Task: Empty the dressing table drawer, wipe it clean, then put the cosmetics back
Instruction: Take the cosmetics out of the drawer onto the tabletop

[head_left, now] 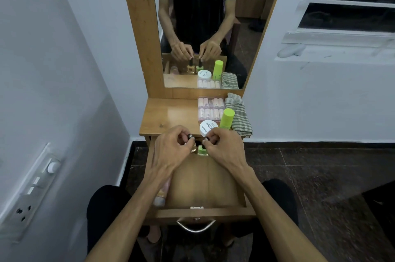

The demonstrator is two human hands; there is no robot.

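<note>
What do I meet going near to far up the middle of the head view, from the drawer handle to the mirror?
Drawer handle → bare drawer floor → green nail polish bottle pinched by its cap in the right hand, the left hand alongside pinching another cap → white jar on the tabletop → pink nail box → mirror.

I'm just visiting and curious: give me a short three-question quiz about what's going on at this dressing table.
1. True or false: the drawer is pulled open.
2. What does the right hand pinch? A) green nail polish bottle B) striped cloth C) white jar
3. Fill in: the lime green bottle stands on the ____ of the table.

Key: 1 true; 2 A; 3 top.
</note>
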